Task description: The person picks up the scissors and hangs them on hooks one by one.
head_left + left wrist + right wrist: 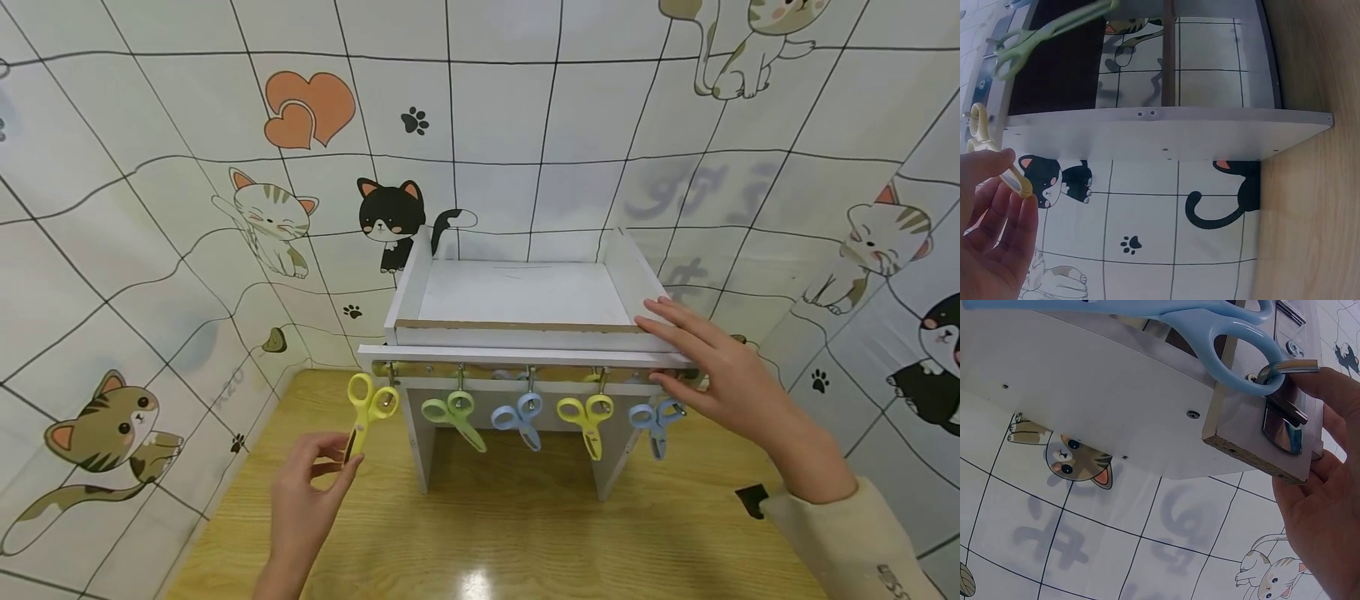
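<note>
My left hand pinches the blade end of yellow scissors between thumb and fingers. The scissors stand with their loops up, one loop at the leftmost metal hook; whether the hook passes through it I cannot tell. My right hand rests on the right end of a white shelf unit, fingers extended over the tray's side wall and thumb against the front board. Beside that thumb, blue scissors hang by a loop from a hook. Green scissors, blue scissors and yellow scissors hang between the hands.
An open white tray forms the top of the unit. Its side panels stand on a wood-grain table. Behind and at both sides hangs a white gridded cloth with cartoon cats. A small black patch lies near the right sleeve.
</note>
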Demonstrator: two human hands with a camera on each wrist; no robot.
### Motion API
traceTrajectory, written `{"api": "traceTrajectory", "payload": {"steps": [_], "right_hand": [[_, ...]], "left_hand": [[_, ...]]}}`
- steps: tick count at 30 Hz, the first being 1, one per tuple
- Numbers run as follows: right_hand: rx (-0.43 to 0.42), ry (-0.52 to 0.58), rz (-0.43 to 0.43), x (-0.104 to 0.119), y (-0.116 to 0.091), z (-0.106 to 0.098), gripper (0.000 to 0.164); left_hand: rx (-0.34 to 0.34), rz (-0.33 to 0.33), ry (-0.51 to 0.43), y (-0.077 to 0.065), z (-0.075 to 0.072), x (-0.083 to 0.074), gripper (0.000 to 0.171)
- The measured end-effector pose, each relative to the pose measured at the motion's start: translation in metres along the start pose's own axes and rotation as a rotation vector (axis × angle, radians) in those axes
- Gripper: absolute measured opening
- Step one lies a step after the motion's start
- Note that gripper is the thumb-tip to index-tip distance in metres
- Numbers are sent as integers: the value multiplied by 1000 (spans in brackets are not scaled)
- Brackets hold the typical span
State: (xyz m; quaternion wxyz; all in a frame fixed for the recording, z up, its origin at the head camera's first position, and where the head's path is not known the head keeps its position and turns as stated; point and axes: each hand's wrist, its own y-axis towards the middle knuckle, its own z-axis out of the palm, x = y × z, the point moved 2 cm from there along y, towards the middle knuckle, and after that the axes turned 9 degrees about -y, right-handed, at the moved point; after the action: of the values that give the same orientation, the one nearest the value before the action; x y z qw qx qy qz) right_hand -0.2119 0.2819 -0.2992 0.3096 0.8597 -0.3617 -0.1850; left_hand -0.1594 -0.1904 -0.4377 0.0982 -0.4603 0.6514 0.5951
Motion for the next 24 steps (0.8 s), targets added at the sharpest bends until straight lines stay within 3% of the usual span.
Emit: {"api": "traceTrajectory", "payload": {"steps": [10, 24], "right_hand": [[-17, 14, -5, 0, 0, 2, 63], [-6, 4, 1, 0, 0, -1, 63]], "left_hand": [[-37, 8, -48, -5, 16, 9, 37], [2, -76, -162, -7, 35, 16, 31]]}}
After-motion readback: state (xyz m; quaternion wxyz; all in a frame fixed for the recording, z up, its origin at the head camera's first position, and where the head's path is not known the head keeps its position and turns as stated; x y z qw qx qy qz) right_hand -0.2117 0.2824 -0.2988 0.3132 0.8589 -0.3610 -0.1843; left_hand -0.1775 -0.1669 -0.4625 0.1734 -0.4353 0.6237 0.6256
